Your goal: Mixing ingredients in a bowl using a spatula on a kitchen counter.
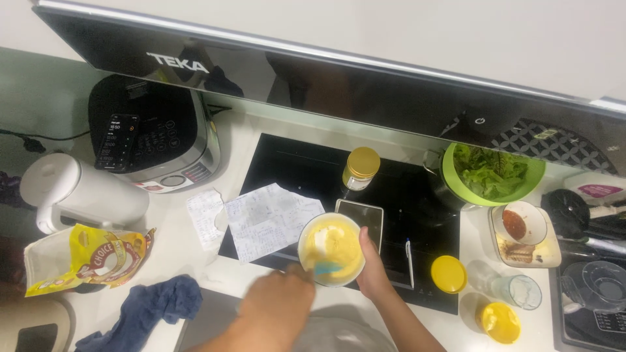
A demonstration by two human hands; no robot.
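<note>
Glossy black glass cooktop (306, 166), creased paper sheets (270, 218), soft blue cloth (156, 303), smooth yellow plastic lid (448, 274)

White counter (195, 274) around black cooktop (306, 163), glossy hood (339, 85) overhead.

Place: home kitchen
Cooking surface: black glass hob (306, 166) set into white countertop (195, 261)
Overhead: slanted black glass extractor hood (326, 85)
Appliances: white electric kettle (78, 192); black-and-silver multicooker (156, 133)
Food: green bowl of lettuce leaves (492, 173)
</note>
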